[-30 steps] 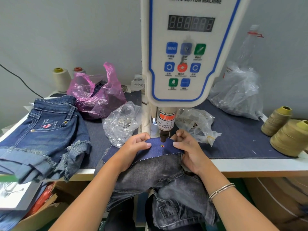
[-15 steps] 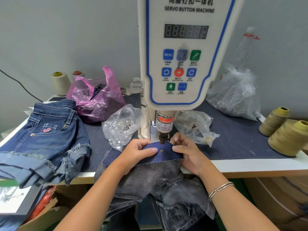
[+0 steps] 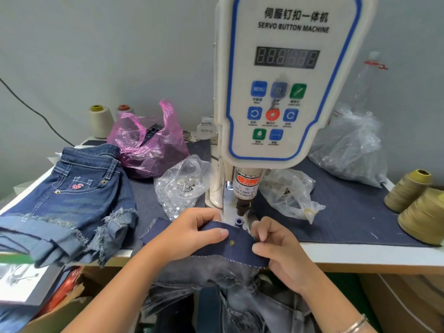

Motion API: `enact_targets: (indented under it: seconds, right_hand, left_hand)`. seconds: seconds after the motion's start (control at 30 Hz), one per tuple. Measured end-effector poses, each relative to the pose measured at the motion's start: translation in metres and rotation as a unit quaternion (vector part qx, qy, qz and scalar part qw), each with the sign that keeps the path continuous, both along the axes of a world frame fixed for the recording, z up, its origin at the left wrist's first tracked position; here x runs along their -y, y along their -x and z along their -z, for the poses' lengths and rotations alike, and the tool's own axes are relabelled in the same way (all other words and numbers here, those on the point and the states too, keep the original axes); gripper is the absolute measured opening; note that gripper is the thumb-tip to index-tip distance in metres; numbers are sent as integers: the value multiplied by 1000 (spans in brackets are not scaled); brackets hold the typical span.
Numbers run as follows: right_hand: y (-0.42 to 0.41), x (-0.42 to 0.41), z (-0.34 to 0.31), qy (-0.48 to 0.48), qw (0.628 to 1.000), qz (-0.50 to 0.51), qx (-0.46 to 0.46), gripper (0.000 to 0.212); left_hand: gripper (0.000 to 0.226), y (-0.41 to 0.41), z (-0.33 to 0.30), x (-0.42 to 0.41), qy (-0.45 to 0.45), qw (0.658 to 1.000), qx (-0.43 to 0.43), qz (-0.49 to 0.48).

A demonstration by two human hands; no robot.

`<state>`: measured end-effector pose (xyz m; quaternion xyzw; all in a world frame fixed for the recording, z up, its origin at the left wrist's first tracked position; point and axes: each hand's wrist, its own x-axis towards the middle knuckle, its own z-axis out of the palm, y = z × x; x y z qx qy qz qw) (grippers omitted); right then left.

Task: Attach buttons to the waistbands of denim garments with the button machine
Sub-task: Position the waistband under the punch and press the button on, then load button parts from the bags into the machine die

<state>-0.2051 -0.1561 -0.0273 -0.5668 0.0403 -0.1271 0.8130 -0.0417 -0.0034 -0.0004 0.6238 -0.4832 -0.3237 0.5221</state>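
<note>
Two hands pinch the waistband point(image 3: 216, 246) at lower centre: left hand point(image 3: 189, 234) and right hand point(image 3: 276, 248), each clamped on denim. A fitted button point(image 3: 232, 242) shows just below the die point(image 3: 239, 221). Fingers are best kept clear of the punch point(image 3: 242, 207).

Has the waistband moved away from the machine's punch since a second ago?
Yes. The waistband came toward the person; its rivet now sits clear of the punch.
</note>
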Motion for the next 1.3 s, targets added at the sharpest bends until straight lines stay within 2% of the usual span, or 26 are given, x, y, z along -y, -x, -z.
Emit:
enact_targets:
  seconds: [0.1,0.2,0.27,0.33,0.4,0.47,0.5,0.57,0.63,0.7,0.77,0.8,0.87,0.93,1.0,1.03,1.1,1.17,1.23,1.3]
  right_hand:
    - [4,-25,-17,57,997,-24,35,27]
    - [3,-42,-41,178,979,-84,45,76]
    - [2,-49,-57,285,951,-121,-6,97]
    - [-1,-57,-72,351,928,-115,-50,101]
    - [-12,-69,-86,351,928,-102,-77,101]
    - [-32,-84,-98,362,928,-64,-61,97]
    - [-47,-93,-103,366,929,-27,-41,88]
    - [-86,-112,-111,305,951,54,-2,64]
    - [-128,-131,-117,259,959,111,32,52]
    - [-166,-148,-119,276,954,108,41,54]
    - [-195,-160,-103,341,939,32,7,67]
    - [-205,-163,-90,396,918,-8,-25,69]
    - [-216,-164,-62,514,851,-64,-91,64]
    - [-224,-163,-36,594,789,-102,-116,57]
    - [-227,-160,-27,678,716,-124,-108,56]
    - [-227,-158,-28,688,709,-119,-102,55]
    - [-220,-147,-35,630,769,-50,-96,46]
    - [-210,-124,-38,572,812,60,-95,32]
    - [-198,-95,-38,560,804,148,-136,27]
    - [-191,-73,-40,603,753,177,-194,27]
  left_hand:
    - [31,-2,-25,-18,37,999,27,-23]
    - [24,-6,-57,-32,90,992,39,-84]
    - [19,-11,-79,-39,149,977,13,-155]
    - [18,-20,-105,-43,211,950,4,-229]
    - [19,-37,-134,-47,257,924,17,-282]
    - [22,-60,-160,-51,263,902,58,-337]
    - [23,-74,-171,-52,250,890,92,-369]
    - [24,-108,-190,-55,210,863,147,-434]
    - [21,-141,-201,-57,174,835,176,-491]
    - [16,-172,-201,-62,143,810,208,-530]
    - [13,-195,-191,-66,51,804,252,-537]
    - [24,-201,-183,-66,-20,803,270,-531]
    - [47,-201,-162,-64,-145,786,324,-506]
    - [43,-185,-134,-56,-197,777,414,-432]
    - [32,-165,-99,-45,-230,785,475,-323]
    - [28,-157,-82,-41,-254,787,483,-287]
    - [24,-149,-54,-37,-291,778,484,-277]
    - [27,-148,-32,-40,-297,746,504,-318]
    - [27,-146,-13,-46,-296,693,566,-334]
    - [26,-139,5,-51,-308,655,619,-306]
